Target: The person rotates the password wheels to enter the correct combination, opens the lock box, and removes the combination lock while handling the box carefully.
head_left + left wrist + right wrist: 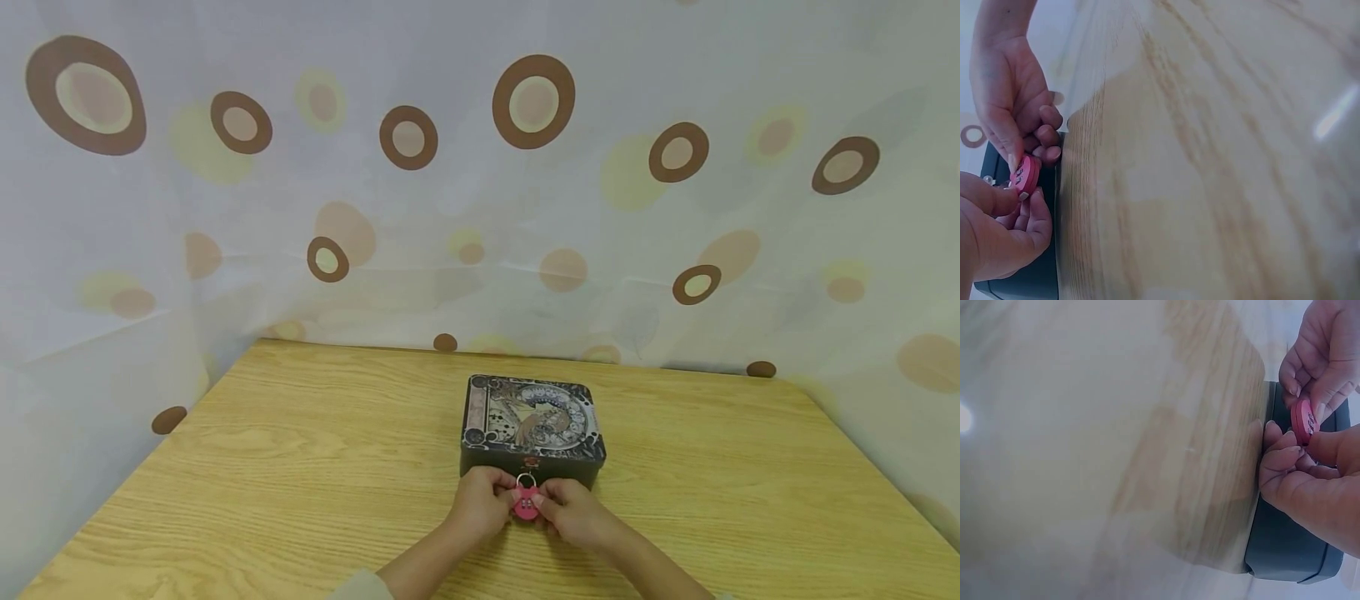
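A dark tin box (536,417) with an ornate picture on its lid sits on the table, its lid down. At its front hangs a pink combination padlock (527,503) with a metal shackle by the box's clasp (531,462); whether the shackle is locked I cannot tell. My left hand (482,502) pinches the padlock's left side between thumb and fingers, and my right hand (573,510) pinches its right side. In the left wrist view the pink padlock (1025,176) shows edge-on between both hands, its number dials partly visible. The right wrist view shows the padlock (1303,422) against the box's dark side (1291,540).
The wooden table (300,442) stretches out on both sides of the box. Behind it hangs a pale curtain (465,200) with brown and yellow circles, meeting the table's back edge and running down its left and right sides.
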Action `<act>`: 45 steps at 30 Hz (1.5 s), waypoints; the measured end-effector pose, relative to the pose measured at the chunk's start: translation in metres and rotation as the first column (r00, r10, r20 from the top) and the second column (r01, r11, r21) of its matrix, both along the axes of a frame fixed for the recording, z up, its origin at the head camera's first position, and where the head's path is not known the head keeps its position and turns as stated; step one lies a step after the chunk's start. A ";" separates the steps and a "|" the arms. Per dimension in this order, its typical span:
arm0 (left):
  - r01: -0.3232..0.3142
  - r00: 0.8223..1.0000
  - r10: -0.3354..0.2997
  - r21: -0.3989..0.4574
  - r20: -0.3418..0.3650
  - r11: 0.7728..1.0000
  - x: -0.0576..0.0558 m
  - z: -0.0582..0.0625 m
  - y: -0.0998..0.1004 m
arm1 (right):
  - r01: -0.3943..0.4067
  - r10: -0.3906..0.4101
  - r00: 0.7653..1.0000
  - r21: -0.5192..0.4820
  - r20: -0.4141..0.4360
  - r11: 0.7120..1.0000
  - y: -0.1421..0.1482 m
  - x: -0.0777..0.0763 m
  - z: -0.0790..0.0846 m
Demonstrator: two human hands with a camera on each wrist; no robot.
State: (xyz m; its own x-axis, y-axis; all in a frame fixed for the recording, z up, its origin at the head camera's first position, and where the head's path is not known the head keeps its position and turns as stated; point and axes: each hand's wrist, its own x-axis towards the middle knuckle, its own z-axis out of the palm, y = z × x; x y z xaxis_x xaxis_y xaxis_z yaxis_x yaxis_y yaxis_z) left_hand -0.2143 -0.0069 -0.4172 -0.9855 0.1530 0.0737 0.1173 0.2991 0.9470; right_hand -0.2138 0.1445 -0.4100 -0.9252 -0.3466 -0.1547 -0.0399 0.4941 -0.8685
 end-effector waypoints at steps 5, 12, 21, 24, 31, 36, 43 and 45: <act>0.006 1.000 -0.006 -0.006 -0.002 1.000 0.000 0.000 0.000 | -0.004 0.004 1.000 -0.022 0.005 1.000 0.001 0.000 0.000; 0.009 1.000 -0.009 -0.005 -0.002 1.000 0.000 0.000 0.000 | 0.023 -0.020 0.999 -0.074 0.038 0.997 0.004 0.000 0.002; 0.005 1.000 -0.005 0.011 0.024 1.000 0.000 0.002 0.000 | 0.034 -0.030 0.998 -0.071 0.053 0.997 0.007 0.000 0.001; 0.004 1.000 -0.005 0.013 0.029 1.000 0.000 0.001 0.000 | 0.021 -0.017 0.999 -0.072 0.050 0.997 0.008 -0.001 0.000; 0.005 1.000 -0.005 0.011 0.017 1.000 0.000 0.001 0.000 | -0.023 0.025 0.999 -0.078 0.027 0.997 0.007 -0.002 -0.003; 0.003 1.000 -0.003 0.009 0.019 1.000 0.000 0.001 0.000 | -0.015 0.018 0.998 -0.073 0.052 0.997 0.006 -0.001 -0.002; -0.002 1.000 0.002 -0.014 -0.005 1.000 0.000 0.002 0.001 | -0.004 0.009 0.997 -0.068 0.077 0.998 0.006 -0.002 -0.001; -0.001 1.000 0.000 -0.022 -0.015 1.000 0.000 0.002 0.001 | 0.006 -0.001 0.996 -0.061 0.086 0.998 0.006 -0.002 -0.001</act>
State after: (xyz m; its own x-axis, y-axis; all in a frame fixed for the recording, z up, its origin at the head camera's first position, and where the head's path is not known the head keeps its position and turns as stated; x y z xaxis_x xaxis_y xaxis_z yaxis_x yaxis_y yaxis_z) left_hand -0.2142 -0.0062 -0.4157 -0.9844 0.1542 0.0851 0.1313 0.3202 0.9382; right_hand -0.2160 0.1506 -0.4111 -0.9106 -0.3547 -0.2120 0.0376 0.4397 -0.8974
